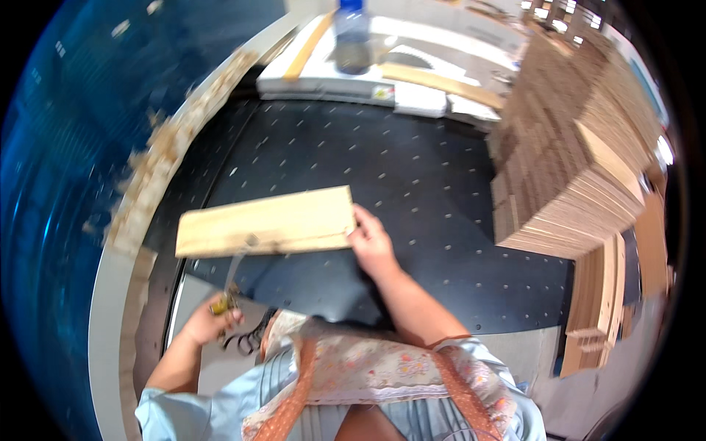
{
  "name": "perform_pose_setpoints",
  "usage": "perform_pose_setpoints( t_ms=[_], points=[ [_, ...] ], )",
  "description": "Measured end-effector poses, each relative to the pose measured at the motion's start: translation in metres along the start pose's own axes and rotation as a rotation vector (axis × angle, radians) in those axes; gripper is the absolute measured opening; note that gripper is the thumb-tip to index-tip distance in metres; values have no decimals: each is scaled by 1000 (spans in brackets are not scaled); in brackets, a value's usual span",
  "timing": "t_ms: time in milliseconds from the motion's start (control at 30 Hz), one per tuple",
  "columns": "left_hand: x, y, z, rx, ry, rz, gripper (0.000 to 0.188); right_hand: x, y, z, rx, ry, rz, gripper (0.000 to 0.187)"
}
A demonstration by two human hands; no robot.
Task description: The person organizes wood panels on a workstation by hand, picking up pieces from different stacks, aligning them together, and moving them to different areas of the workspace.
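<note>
A pale wooden board (268, 220) is held over the black work surface, a dark knot near its lower edge. My right hand (373, 239) grips its right end, thumb and fingers closed around the edge. Below the board's left half, my left hand (213, 320) is closed around an air blow gun (225, 302) with a yellowish body. The gun's thin nozzle points up at the board near the knot; whether it touches the wood I cannot tell. A black coiled hose (252, 338) hangs beside my left hand.
The black table (419, 176) is dotted with small pale marks. Tall stacks of wooden boards (548, 198) stand at the right. At the far side, a white ledge (323, 84) carries a blue-topped bottle (353, 40) and wood strips. A grey-framed blue panel (59, 220) runs along the left.
</note>
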State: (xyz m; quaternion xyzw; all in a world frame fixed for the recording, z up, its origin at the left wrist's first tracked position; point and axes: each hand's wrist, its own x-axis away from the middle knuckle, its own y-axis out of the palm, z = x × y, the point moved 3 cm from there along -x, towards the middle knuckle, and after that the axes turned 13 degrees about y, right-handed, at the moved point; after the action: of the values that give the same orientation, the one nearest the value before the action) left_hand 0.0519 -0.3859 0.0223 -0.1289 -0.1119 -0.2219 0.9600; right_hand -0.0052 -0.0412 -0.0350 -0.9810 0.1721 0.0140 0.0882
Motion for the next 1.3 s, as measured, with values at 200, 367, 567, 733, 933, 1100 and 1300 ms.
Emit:
perform_pose_setpoints(
  t_ms=[200,367,567,733,933,1100,1300],
  points=[
    [23,-21,-111,124,23,661,24,3,0,-8,-105,84,-104,43],
    [-1,-15,-183,367,-70,1041,28,7,-4,-19,-180,126,-166,44],
    [-35,-15,-263,349,-149,1127,28,11,-5,-22,-192,164,-149,46],
    [-43,-19,-284,251,-633,847,29,15,-10,-23,-228,191,-136,44],
    [-28,-12,-320,2,-568,235,25,15,-1,-26,-248,172,-174,44],
    [-30,2,-177,6,-266,-533,15,16,-10,-22,-219,219,-162,44],
    [-51,21,74,-524,883,-112,45,10,-8,6,-363,178,-203,51]
  ],
)
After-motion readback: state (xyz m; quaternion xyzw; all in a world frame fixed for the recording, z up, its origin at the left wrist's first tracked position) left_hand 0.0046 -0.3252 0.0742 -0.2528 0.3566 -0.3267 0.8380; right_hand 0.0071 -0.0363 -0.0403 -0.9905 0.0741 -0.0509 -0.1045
